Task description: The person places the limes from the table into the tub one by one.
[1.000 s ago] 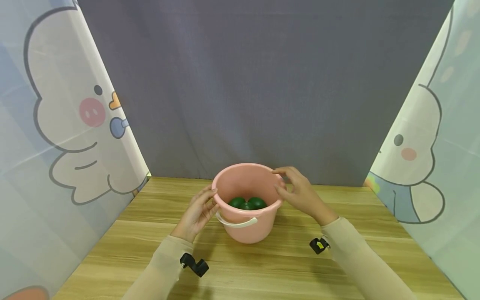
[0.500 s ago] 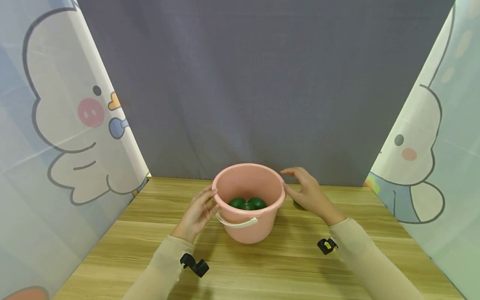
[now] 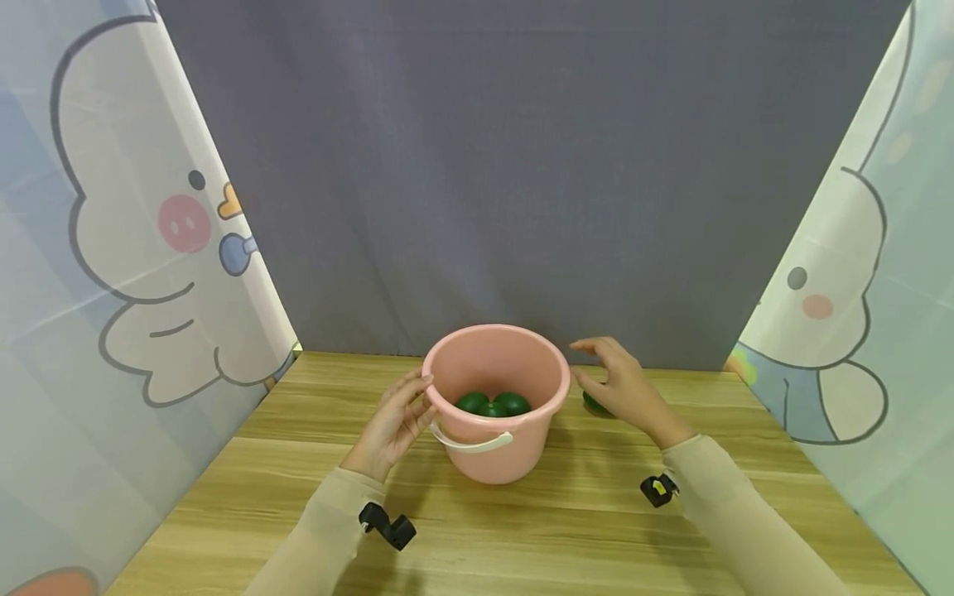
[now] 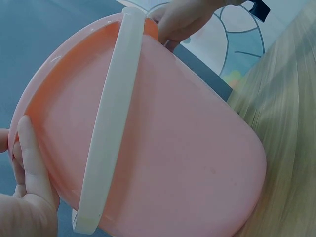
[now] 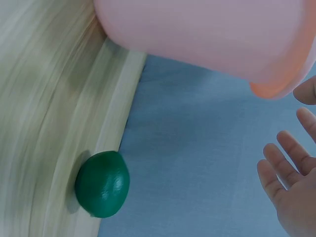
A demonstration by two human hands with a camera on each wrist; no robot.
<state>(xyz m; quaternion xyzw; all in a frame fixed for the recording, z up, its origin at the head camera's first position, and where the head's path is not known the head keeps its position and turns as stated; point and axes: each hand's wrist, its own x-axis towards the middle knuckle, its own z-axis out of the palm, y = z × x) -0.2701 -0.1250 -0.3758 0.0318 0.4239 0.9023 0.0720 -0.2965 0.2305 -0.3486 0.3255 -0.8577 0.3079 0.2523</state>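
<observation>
A pink bucket (image 3: 498,465) stands upright on the wooden table, its white handle (image 3: 477,446) hanging down the near side. Inside it several dark green limes (image 3: 513,404) show at the bottom. My left hand (image 3: 389,424) grips the bucket's left rim, with fingers (image 4: 34,165) under the lip in the left wrist view. Just off the right rim, my right hand (image 3: 624,387) is spread with nothing in it. Behind it one more lime (image 5: 102,184) lies on the table to the right of the bucket, partly hidden by the hand in the head view.
The wooden table (image 3: 477,538) ends at a grey cloth backdrop (image 3: 507,190) behind the bucket. Cartoon-printed curtains (image 3: 149,248) close in both sides. A small black camera mount (image 3: 387,526) sits on each wrist.
My right hand has moved right, off the bucket's rim. The lime beyond it, earlier hidden from the head view, has come partly into sight. My left hand and the bucket stay put.
</observation>
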